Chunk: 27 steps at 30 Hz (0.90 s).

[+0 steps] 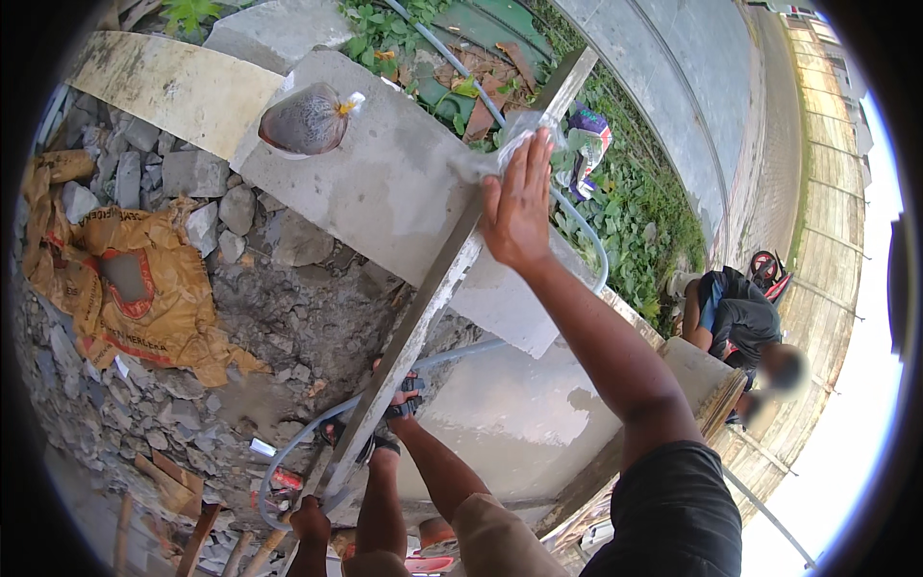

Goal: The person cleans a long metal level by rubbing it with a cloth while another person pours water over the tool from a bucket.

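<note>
A long straight grey bar [409,348] slants across the view, from the plants at the top down to the lower left. Over its upper part lies my right hand [519,207], palm down with fingers stretched out. Crumpled clear plastic [514,135] shows around the fingertips, partly hidden by them. Down at the bar's near end, my left hand [310,524] is closed round it, its fingers only partly visible. A tied clear bag of dark liquid [306,120] rests on the grey concrete ledge [385,159], left of my right hand.
Wet smooth cement [529,413] lies beside my sandalled feet. Rubble [221,207] and a torn brown paper sack [144,279] cover the left side. A grey hose [461,354] passes the bar. At the right, another person [740,317] crouches beyond a low wall edge.
</note>
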{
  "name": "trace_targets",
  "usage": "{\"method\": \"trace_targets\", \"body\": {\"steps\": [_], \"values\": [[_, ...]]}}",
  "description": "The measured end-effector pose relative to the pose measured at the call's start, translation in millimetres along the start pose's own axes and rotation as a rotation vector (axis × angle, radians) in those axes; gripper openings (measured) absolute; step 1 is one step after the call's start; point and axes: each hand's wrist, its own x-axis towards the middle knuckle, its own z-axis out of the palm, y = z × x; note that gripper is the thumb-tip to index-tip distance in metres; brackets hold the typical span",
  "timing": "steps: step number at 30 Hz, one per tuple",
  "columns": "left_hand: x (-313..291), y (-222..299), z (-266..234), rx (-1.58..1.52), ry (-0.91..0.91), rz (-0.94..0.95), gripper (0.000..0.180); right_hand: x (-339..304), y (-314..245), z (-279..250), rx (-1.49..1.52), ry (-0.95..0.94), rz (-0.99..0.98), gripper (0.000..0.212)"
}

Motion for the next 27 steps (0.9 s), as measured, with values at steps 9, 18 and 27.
{"method": "trace_targets", "body": {"steps": [9,18,27], "values": [[10.7,6.8,3.0,-0.022,0.065,0.063,0.023,188.6,108.6,-23.0,-0.147,0.167,0.202,0.073],[2.1,-4.8,2.9,0.035,0.016,0.051,0.026,-152.9,-130.3,2.0,0.118,-0.112,0.132,0.076],[-1.6,0.5,4.0,0.038,0.077,0.064,0.023,-267.7,-204.5,20.7,0.146,-0.291,0.240,0.075]]}}
